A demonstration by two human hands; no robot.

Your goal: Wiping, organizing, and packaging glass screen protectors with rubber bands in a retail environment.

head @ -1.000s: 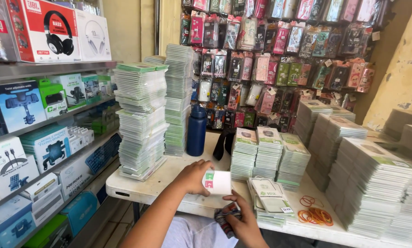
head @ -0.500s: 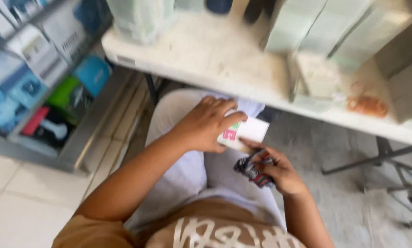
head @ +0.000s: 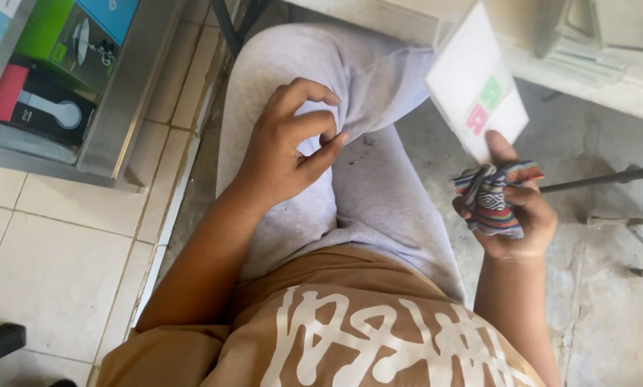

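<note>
My right hand (head: 520,228) holds a small white card (head: 464,82) with a green and a pink mark, pinched by its lower corner under the thumb. The same hand has a bunched striped cloth (head: 495,202) in its palm. My left hand (head: 278,154) hovers over my lap on the grey trousers (head: 378,186), fingers curled, thumb and forefinger pinched together. Nothing is visible between them. The two hands are apart, with the card raised to the right near the table's edge.
The white table's front edge (head: 378,18) runs along the top, with flat packets (head: 586,50) on it. Its metal legs (head: 622,178) stand on the right. A low metal shelf (head: 113,107) with boxed goods is at the left, above a tiled floor.
The view has tilted down to my lap. My left hand has let go of the card and dropped to the trousers. My right hand has taken the card and lifted it to the right.
</note>
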